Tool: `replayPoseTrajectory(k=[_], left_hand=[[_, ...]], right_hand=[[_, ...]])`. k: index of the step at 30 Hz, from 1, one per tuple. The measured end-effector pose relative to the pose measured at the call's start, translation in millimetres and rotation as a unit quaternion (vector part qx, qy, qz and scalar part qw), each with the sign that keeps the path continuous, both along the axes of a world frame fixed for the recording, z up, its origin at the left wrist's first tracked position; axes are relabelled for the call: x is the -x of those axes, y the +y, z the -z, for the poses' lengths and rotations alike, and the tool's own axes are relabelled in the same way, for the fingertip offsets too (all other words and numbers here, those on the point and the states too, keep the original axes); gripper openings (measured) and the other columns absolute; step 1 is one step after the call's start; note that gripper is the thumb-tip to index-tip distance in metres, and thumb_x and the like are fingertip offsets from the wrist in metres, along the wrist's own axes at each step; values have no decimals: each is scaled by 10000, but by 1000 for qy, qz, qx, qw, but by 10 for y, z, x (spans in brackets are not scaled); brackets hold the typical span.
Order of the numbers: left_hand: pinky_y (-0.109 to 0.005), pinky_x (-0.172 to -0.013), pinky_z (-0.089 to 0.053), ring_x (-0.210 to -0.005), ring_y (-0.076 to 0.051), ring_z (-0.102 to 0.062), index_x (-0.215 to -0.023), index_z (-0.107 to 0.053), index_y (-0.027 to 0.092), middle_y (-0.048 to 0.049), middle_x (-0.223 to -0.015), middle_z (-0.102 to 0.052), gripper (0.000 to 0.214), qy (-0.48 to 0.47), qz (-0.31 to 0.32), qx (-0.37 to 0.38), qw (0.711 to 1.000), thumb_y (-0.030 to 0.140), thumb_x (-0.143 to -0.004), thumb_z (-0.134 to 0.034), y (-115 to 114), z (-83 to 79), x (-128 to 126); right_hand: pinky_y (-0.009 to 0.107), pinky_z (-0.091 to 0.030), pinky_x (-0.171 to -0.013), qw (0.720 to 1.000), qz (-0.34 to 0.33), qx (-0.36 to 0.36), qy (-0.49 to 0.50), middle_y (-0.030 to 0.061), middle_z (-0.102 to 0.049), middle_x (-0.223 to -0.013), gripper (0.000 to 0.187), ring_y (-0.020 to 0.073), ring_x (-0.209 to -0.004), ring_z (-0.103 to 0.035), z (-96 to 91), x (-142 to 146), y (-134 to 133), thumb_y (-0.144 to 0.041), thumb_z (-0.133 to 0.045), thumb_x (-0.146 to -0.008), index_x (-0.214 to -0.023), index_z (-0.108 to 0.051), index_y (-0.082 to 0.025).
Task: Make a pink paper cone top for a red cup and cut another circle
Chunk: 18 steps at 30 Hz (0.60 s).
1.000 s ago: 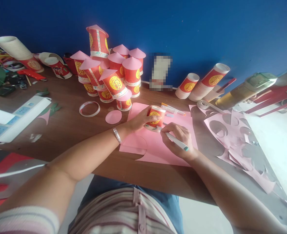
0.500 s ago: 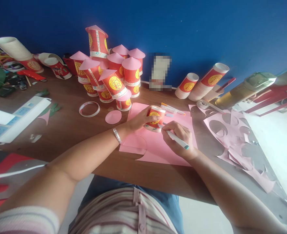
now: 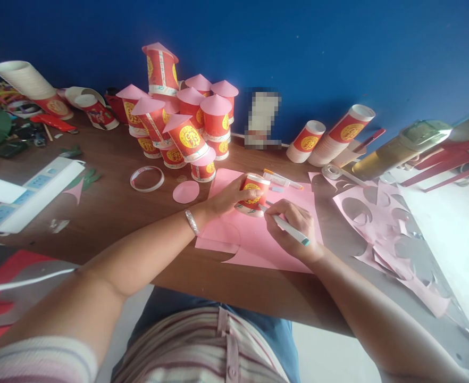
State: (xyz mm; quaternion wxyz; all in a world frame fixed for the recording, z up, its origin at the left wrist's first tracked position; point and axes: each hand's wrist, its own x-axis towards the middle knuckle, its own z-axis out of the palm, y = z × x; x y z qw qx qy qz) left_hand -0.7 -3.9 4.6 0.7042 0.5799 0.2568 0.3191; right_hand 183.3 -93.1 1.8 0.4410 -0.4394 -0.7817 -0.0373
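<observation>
My left hand (image 3: 234, 195) is wrapped round a red paper cup (image 3: 258, 184) with a yellow emblem, its thumb across the front. Green marks show on the cup's white band. In my right hand (image 3: 294, 226) is a white marker (image 3: 285, 229) with a green end, its tip at the lower right of the cup. Under both hands lies pink paper (image 3: 254, 244) with a round piece cut from its edge. Another marker with an orange stripe (image 3: 284, 179) rests on the paper behind the cup.
Red cups with pink cone roofs (image 3: 186, 138) stand stacked at the back. Left are a tape ring (image 3: 147, 178), a pink paper disc (image 3: 185, 192) and a power strip (image 3: 27, 191). To the right are paper offcuts (image 3: 378, 213), stacked cups (image 3: 340, 135) and a gold bottle (image 3: 398, 149).
Both hands keep nearly the same place, with the marker tip still against the lower part of the cup. The whole view has shifted very slightly.
</observation>
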Motion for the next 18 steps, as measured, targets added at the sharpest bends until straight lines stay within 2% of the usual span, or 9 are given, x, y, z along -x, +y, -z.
replayPoseTrajectory(k=[3, 13, 18], left_hand=[[-242, -665, -506, -780, -143, -650, -1039, -586, 150, -35, -919, -663, 440, -14, 1, 36, 999, 434, -796, -817, 0, 4, 6], [-221, -624, -498, -738, -130, -625, -988, -610, 146, -26, -871, -650, 395, -19, 9, 53, 998, 415, -787, -816, -17, -41, 2], [-226, -622, -504, -713, -122, -591, -966, -602, 146, -20, -836, -624, 398, -2, 5, 19, 1000, 456, -800, -790, -13, -30, 0]], right_hand=[[233, -399, -529, 1000, -7, 1, 2, -52, -607, -642, 169, 107, -525, -541, -1, -5, 1, -99, -579, -898, -819, -544, -244], [235, -455, -562, 1000, -16, 1, 2, -37, -664, -690, 154, 120, -568, -605, -14, -1, 11, -114, -597, -925, -853, -572, -248], [235, -452, -556, 1000, -7, -10, 10, -41, -661, -685, 153, 118, -557, -598, -10, -5, 22, -110, -595, -915, -854, -571, -249]])
